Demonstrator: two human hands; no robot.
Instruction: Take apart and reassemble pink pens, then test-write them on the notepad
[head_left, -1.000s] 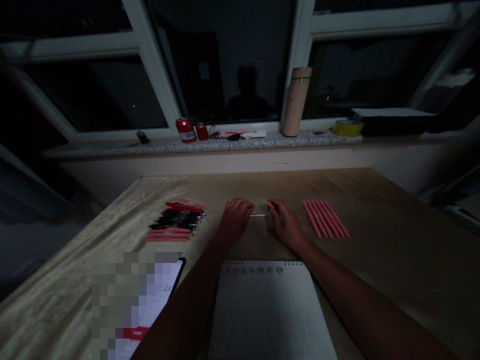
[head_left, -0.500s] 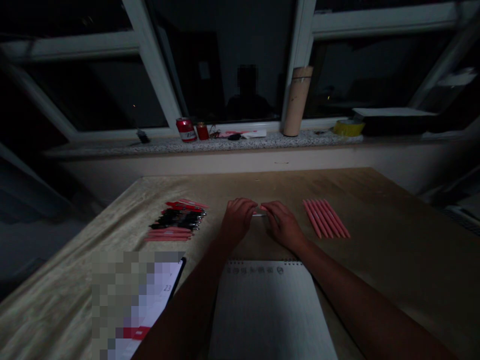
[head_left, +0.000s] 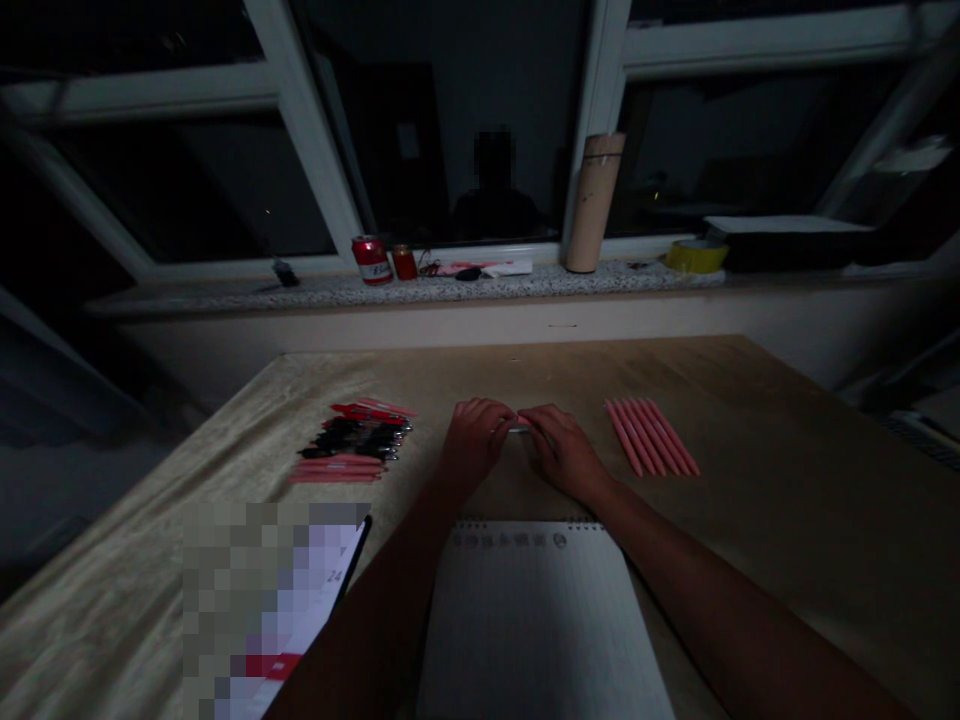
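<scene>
Above the table, just beyond the notepad, my left hand [head_left: 472,442] and my right hand [head_left: 564,450] meet fingertip to fingertip. Both are closed in a pinch on parts of a pink pen [head_left: 523,419], mostly covered by the fingers. A thin white stick, perhaps the refill [head_left: 519,431], shows just below it between the hands. To the left lies a pile of pink, red and black pens [head_left: 356,440]. On the right, several pink pens [head_left: 651,437] lie side by side in a neat slanted row.
A spiral notepad [head_left: 541,630] with handwriting along its top lies between my forearms. Left of it is a phone [head_left: 319,600] with a lit screen, partly blurred out. The windowsill holds a red can [head_left: 372,260], a small jar [head_left: 405,263], a tall flask [head_left: 596,205] and yellow tape [head_left: 696,257].
My right hand has moved slightly left, so the gap between the fingertips has closed and the pink parts meet. The number on the phone went from 23 to 24.
</scene>
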